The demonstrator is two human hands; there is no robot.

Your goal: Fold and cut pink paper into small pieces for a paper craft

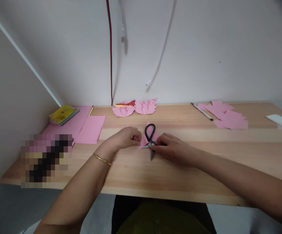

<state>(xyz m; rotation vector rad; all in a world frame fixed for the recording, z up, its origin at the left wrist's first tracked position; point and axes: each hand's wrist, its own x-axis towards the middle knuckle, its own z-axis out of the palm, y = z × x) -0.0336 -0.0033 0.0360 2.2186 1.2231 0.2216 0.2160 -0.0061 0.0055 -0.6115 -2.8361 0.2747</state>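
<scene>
A small piece of pink paper (145,139) lies on the table in front of me, partly covered by black-handled scissors (150,132). The scissors' blades are spread apart, one of them pointing down towards the table's front edge and the other to the left across the paper. My right hand (172,148) is closed around one scissor handle, which it mostly hides, with the thumb near the pivot. At the paper's left edge, my left hand (130,138) has its fingers curled and pinched on the paper.
Folded pink paper pieces (145,107) stand by the wall, one with red and yellow. Pink scraps (226,115) and a pen (202,111) lie right, near a white strip (281,123). Pink sheets (89,130) and a yellow packet (63,114) are left. Cables (110,55) hang behind.
</scene>
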